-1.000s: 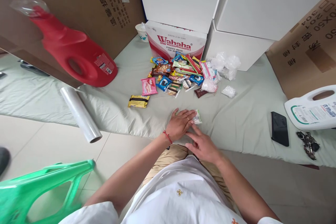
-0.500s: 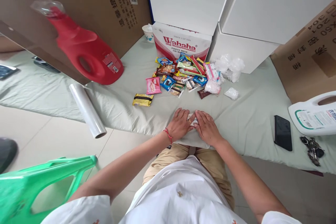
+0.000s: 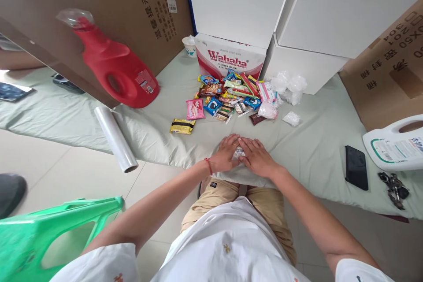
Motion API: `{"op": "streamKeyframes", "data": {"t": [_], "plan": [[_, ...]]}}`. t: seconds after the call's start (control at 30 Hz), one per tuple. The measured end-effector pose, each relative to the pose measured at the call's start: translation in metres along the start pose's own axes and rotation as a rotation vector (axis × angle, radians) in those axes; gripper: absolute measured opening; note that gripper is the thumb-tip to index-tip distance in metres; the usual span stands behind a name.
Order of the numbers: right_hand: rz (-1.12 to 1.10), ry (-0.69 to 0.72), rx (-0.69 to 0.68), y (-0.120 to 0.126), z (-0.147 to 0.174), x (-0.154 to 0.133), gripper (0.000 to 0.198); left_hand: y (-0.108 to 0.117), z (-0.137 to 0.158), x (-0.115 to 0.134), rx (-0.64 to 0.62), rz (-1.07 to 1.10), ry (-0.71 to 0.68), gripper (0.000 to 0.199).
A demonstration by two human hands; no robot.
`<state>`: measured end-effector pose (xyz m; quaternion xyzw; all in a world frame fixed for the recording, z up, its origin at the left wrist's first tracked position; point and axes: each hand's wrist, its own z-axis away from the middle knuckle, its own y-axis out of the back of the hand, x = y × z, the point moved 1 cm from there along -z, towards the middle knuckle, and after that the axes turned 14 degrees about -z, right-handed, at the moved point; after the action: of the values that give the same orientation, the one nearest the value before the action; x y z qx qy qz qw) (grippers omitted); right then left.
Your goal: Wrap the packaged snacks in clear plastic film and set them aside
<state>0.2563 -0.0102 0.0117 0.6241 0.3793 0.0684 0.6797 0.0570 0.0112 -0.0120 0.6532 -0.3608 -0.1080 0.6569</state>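
A small bundle in clear plastic (image 3: 238,153) lies on the cloth at the table's front edge; what is inside it I cannot make out. My left hand (image 3: 225,154) rests on its left side, fingers stretched out flat, with the thumb near the bundle. From the right, my right hand (image 3: 257,157) lies over the bundle, its fingers extended and meeting those of my left hand. Both hands are open and partly hide the bundle. Beyond them is a pile of packaged snacks (image 3: 228,94). Apart from the pile lie a yellow snack packet (image 3: 182,126) and a pink one (image 3: 195,109).
A roll of clear film (image 3: 115,139) overhangs the front edge at left. Behind it stands a red jug (image 3: 120,70). Crumpled plastic (image 3: 289,86) and a smaller plastic clump (image 3: 291,118) lie right. Farther right are a phone (image 3: 356,167), keys (image 3: 394,189) and a white jug (image 3: 396,143).
My hands have shifted slightly left over the bundle. The right fingers now overlap the left fingertips more closely. The camera view has turned a little to the left.
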Motion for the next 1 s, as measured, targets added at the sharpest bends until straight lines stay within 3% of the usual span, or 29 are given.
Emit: {"op": "streamKeyframes", "data": {"t": [0.13, 0.27, 0.4, 0.53, 0.8, 0.93, 1.0], "plan": [[0.043, -0.069, 0.005, -0.013, -0.002, -0.011, 0.062, 0.009, 0.009, -0.017, 0.109, 0.156, 0.026, 0.059], [0.072, -0.081, 0.001, -0.015, -0.004, -0.013, 0.059, 0.011, 0.008, -0.018, 0.053, -0.056, -0.075, 0.055], [0.067, -0.071, 0.023, -0.017, -0.004, -0.011, 0.059, 0.007, 0.005, -0.019, 0.013, -0.207, -0.148, 0.071], [0.074, -0.071, 0.050, -0.021, -0.004, -0.011, 0.058, 0.006, 0.007, -0.017, 0.036, -0.302, -0.121, 0.086], [0.034, 0.001, 0.019, -0.009, -0.007, -0.003, 0.061, 0.012, 0.004, -0.006, -0.009, -0.385, -0.046, 0.070], [0.020, -0.016, 0.009, -0.001, -0.010, 0.000, 0.061, 0.010, 0.004, -0.009, -0.006, -0.316, -0.034, 0.070], [0.026, -0.047, 0.008, 0.004, -0.009, -0.001, 0.057, 0.011, 0.009, -0.015, -0.027, -0.178, 0.006, 0.086]]}}
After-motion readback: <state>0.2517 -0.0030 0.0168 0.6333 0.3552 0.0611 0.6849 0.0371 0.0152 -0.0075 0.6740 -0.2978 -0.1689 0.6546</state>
